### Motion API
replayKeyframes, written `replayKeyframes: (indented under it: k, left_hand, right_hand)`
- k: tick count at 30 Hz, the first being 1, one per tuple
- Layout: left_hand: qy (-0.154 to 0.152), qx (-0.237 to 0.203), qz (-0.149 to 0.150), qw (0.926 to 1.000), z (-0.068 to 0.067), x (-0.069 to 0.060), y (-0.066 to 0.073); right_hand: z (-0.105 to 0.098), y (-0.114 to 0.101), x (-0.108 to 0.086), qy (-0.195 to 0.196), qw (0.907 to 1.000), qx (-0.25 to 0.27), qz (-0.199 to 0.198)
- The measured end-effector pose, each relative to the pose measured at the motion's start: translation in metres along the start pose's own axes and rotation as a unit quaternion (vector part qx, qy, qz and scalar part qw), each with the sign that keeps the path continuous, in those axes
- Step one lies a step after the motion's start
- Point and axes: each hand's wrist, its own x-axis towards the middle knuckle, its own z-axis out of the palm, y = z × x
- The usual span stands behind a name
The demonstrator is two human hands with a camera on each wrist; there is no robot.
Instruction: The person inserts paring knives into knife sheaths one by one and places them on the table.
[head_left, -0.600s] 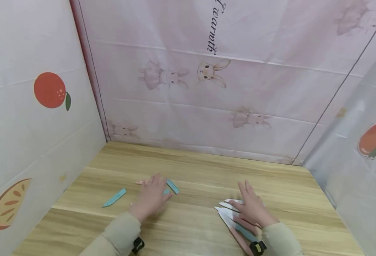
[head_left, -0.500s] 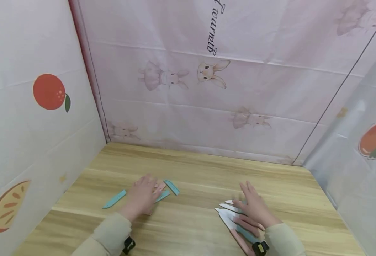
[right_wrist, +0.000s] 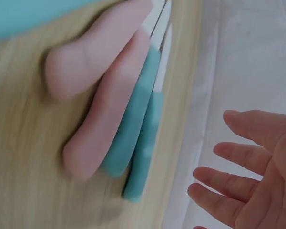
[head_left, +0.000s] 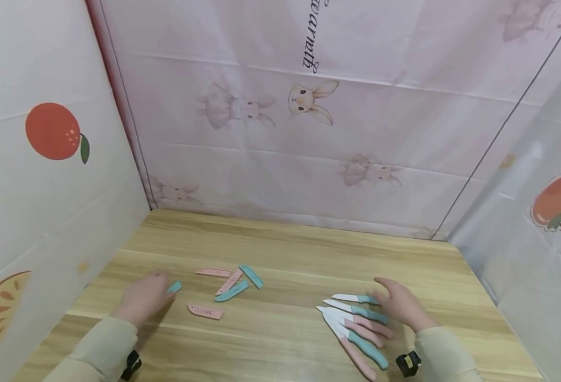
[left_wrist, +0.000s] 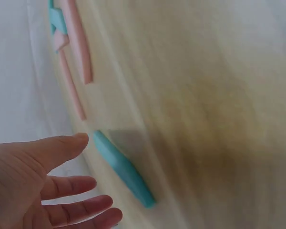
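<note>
My left hand (head_left: 141,298) hovers by a lone teal knife sheath (head_left: 175,287), partly covering it in the head view. In the left wrist view its thumb and fingers are spread, with a gap between them and the teal sheath (left_wrist: 125,169). On the right, several white-bladed knives with pink and teal handles lie fanned out, blades pointing left. My right hand (head_left: 402,303) is just right of the handles, close to the farthest teal-handled knife (head_left: 367,300). The right wrist view shows its fingers loosely extended, holding nothing, apart from the teal handle (right_wrist: 145,143).
Right of the left hand lie several loose sheaths: a teal one (head_left: 251,276), another teal one (head_left: 232,292) by a slanted pink one (head_left: 229,281), and a nearer pink one (head_left: 206,311). Printed cloth walls (head_left: 280,180) border the wooden table (head_left: 280,249).
My left hand has moved left from above the pink and teal sheaths to the lone teal one. My right hand has drawn back rightward from above the knives, uncovering them.
</note>
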Motion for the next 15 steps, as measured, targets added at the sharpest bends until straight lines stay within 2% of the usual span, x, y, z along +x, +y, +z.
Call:
replayKeyframes:
  k: [4, 10, 15]
  left_hand:
    - [-0.007, 0.016, -0.007, 0.9998, 0.004, -0.002, -0.008]
    - [-0.013, 0.035, -0.014, 0.9992, 0.005, -0.004, -0.013]
    - [-0.019, 0.028, -0.010, 0.9994, 0.008, -0.006, -0.014]
  right_hand:
    - [-0.002, 0.007, 0.003, -0.015, 0.9998, -0.006, -0.007]
    - [0.001, 0.016, 0.012, -0.040, 0.9988, -0.020, -0.020]
    - [0.006, 0.024, 0.017, -0.048, 0.9982, -0.021, -0.029]
